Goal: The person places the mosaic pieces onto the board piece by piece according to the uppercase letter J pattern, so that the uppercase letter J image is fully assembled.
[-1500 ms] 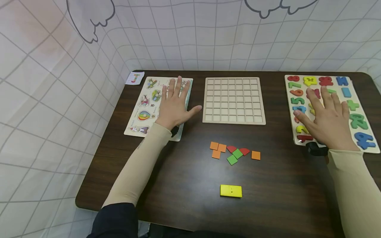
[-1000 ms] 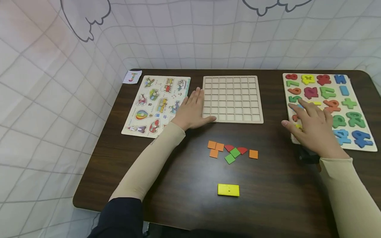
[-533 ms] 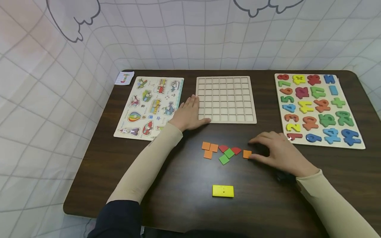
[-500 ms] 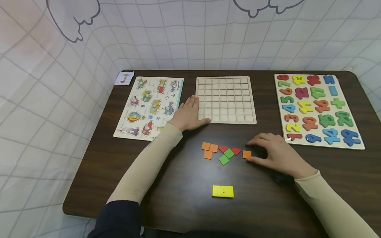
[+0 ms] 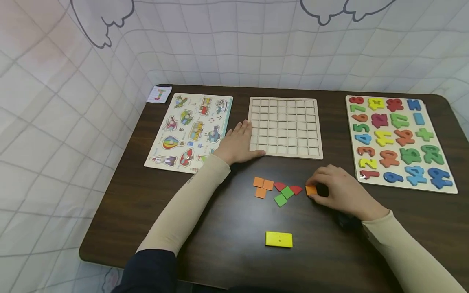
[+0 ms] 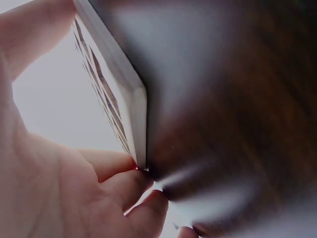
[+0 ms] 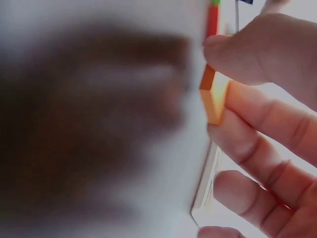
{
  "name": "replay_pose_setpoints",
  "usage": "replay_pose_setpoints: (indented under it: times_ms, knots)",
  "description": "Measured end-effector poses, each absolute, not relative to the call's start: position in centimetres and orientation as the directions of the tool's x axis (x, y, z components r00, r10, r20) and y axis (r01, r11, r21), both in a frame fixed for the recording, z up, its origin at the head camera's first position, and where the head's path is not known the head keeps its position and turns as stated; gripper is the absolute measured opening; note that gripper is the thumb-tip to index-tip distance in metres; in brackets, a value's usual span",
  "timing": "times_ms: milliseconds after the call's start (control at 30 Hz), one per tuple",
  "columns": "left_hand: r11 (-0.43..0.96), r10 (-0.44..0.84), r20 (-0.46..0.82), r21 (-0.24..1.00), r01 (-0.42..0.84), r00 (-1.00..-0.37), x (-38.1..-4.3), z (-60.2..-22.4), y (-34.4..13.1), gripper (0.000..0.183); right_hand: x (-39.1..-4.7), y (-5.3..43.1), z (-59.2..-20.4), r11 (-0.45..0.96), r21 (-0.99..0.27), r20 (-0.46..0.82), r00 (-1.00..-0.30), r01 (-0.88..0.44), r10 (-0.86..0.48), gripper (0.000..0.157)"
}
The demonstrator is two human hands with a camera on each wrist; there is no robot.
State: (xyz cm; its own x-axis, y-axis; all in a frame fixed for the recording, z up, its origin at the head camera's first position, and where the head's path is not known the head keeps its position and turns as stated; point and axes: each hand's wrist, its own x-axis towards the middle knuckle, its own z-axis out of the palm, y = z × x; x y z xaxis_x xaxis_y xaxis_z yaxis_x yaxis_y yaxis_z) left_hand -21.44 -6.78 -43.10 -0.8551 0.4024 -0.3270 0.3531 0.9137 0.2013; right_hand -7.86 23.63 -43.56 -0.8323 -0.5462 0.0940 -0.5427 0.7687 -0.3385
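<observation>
One orange tile [image 5: 311, 190]: pinched in the right hand [image 5: 338, 190], just right of the red pieces [image 5: 296, 190]; whether it is lifted cannot be told.
Right-hand grip: thumb and fingers clamped on that tile.
Left-hand grip: the left hand [image 5: 239, 143] clasps nothing; its straight fingers rest against the left edge of the grid board [image 5: 286, 127].
Table [image 5: 220, 244]: dark brown, rounded corners, a pale sheen.
Wall cloth [image 5: 205, 44]: white, creased, grid-lined, with grey-outlined clouds [image 5: 102, 12].
Between the hands: three orange tiles [image 5: 260, 192], two green tiles [image 5: 287, 192] and the two red pieces, close together.
Nearer the person: a yellow block [image 5: 279, 239], apart.
Left: picture board [image 5: 179, 152], with a card [image 5: 159, 94] beyond its far left corner.
Right: number-and-letter board [image 5: 414, 124].
In the way: the left hand covers the grid board's near left corner; the left sleeve [image 5: 183, 211] hides the picture board's near right corner.
</observation>
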Motion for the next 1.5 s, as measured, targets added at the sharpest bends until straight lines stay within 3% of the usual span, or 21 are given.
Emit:
replay_pose_setpoints:
  times_ms: [400,800,1000,1267,1500]
  knots:
    - [0.922,0.383,-0.319,0.194,0.336,-0.867,-20.7,-42.9,-6.5,0.11,-17.2,22.3,-42.7,0.802,-0.385,0.167,-0.889,-0.456,-0.426,0.023]
    - [0.924,0.37,-0.298,0.215,0.315,-0.88,-20.4,-42.8,-6.3,0.111,-27.3,18.3,-42.6,0.824,-0.43,0.05,-0.921,-0.369,-0.387,0.023]
    - [0.927,0.365,-0.299,0.207,0.313,-0.882,-20.6,-42.9,-6.3,0.112,-29.6,16.4,-42.6,0.831,-0.447,0.012,-0.93,-0.332,-0.366,0.027]
    - [0.928,0.362,-0.308,0.202,0.311,-0.88,-20.4,-43.1,-6.3,0.112,-30.6,15.6,-43.1,0.859,-0.4,0.019,-0.939,-0.321,-0.343,0.026]
    - [0.93,0.359,-0.306,0.199,0.31,-0.881,-20.6,-42.9,-6.5,0.111,-31.2,15.4,-42.9,0.845,-0.444,-0.001,-0.942,-0.299,-0.335,0.029]
